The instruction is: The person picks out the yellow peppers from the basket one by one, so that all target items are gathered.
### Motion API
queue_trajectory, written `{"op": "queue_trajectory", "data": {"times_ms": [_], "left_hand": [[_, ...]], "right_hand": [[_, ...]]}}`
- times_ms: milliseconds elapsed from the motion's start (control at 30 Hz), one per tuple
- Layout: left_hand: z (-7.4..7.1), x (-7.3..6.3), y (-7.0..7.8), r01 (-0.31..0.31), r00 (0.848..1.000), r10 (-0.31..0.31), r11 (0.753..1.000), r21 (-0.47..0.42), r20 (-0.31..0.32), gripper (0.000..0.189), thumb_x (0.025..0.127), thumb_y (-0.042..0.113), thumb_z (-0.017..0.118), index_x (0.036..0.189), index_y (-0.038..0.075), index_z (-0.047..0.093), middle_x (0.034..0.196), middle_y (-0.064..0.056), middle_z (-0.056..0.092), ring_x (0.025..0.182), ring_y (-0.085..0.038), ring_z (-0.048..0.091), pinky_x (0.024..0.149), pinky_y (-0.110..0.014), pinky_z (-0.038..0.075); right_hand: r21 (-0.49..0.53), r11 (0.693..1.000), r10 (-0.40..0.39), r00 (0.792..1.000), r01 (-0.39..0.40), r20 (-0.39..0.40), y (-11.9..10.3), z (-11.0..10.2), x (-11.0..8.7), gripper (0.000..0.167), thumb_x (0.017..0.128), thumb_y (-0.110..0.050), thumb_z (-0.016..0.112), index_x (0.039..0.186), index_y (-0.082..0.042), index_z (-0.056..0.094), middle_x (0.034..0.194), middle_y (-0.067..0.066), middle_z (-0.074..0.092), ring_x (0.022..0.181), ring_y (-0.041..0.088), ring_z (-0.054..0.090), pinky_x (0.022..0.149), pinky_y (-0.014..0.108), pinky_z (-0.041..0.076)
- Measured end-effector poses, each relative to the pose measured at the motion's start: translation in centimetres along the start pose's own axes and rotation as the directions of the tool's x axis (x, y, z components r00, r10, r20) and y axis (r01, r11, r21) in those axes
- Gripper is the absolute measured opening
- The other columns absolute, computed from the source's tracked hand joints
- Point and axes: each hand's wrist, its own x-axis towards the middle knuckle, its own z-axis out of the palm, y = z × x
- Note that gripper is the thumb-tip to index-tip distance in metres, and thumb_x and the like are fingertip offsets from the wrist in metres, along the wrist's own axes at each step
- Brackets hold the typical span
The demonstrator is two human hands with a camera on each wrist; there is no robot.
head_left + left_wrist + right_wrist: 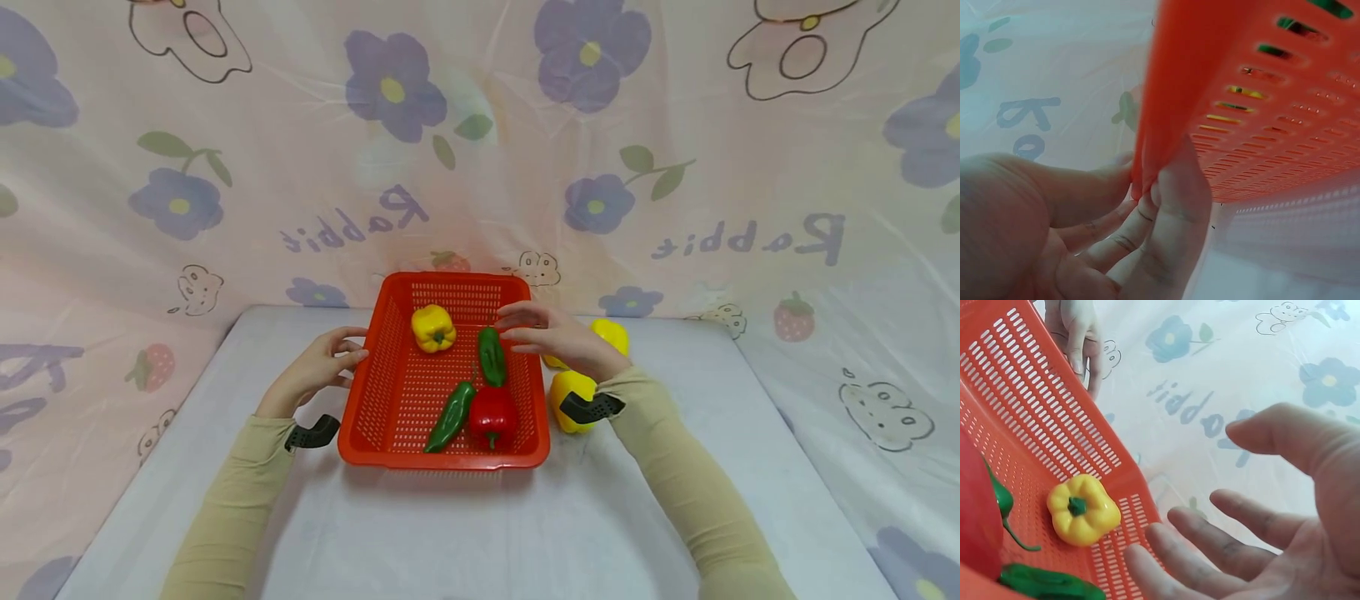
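With thumb and fingers, my left hand (318, 367) grips the left rim of a red plastic basket (442, 461); the left wrist view shows the rim (1166, 112) pinched between them. My right hand (558, 340) hovers over the basket's right side, fingers spread and holding nothing. Inside lies a yellow bell pepper (433, 329) near the back left. A long green pepper (491, 354) sits just below the right fingertips, and another green pepper (452, 417) lies slanted at the front. Beside that one is a red bell pepper (493, 414) in the front right corner.
To the right of the basket, partly behind my right forearm, are yellow bell peppers, one nearer (572, 398) and another farther back (611, 333). A white cloth covers the table (420, 542). A patterned curtain (480, 192) hangs along the back and sides.
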Motion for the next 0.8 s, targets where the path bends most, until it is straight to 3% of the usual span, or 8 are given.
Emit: {"op": "queue_trajectory", "data": {"times_ms": [400, 633, 800], "left_hand": [[0.2, 0.4, 0.0, 0.023, 1.000, -0.023, 1.000, 0.011, -0.012, 0.051, 0.099, 0.013, 0.053, 0.145, 0.003, 0.032, 0.114, -0.025, 0.052, 0.089, -0.029, 0.061, 0.069, -0.042, 0.058], [0.1, 0.3, -0.1, 0.030, 1.000, -0.030, 1.000, 0.006, -0.002, 0.053, 0.099, 0.014, 0.053, 0.146, 0.003, 0.030, 0.116, -0.025, 0.051, 0.090, -0.030, 0.061, 0.070, -0.041, 0.058], [0.0, 0.3, -0.1, 0.030, 1.000, -0.030, 1.000, 0.005, -0.008, 0.054, 0.099, 0.014, 0.054, 0.146, 0.003, 0.029, 0.117, -0.025, 0.051, 0.088, -0.027, 0.062, 0.069, -0.041, 0.058]], "right_hand": [[0.017, 0.997, 0.074, 0.996, -0.073, -0.058, 0.3, 1.3, 2.6, 0.038, 0.097, -0.015, 0.058, 0.133, -0.006, 0.050, 0.130, 0.015, 0.052, 0.117, 0.030, 0.053, 0.100, 0.052, 0.041], [0.035, 0.995, 0.097, 0.995, -0.096, -0.037, 0.7, 1.8, 3.7, 0.039, 0.099, -0.020, 0.054, 0.135, -0.006, 0.048, 0.137, 0.018, 0.047, 0.119, 0.029, 0.052, 0.103, 0.054, 0.037], [0.047, 0.991, 0.130, 0.991, -0.128, -0.040, 0.6, 2.2, 4.5, 0.039, 0.100, -0.019, 0.052, 0.135, -0.004, 0.047, 0.134, 0.015, 0.051, 0.120, 0.031, 0.051, 0.102, 0.053, 0.038]]}}
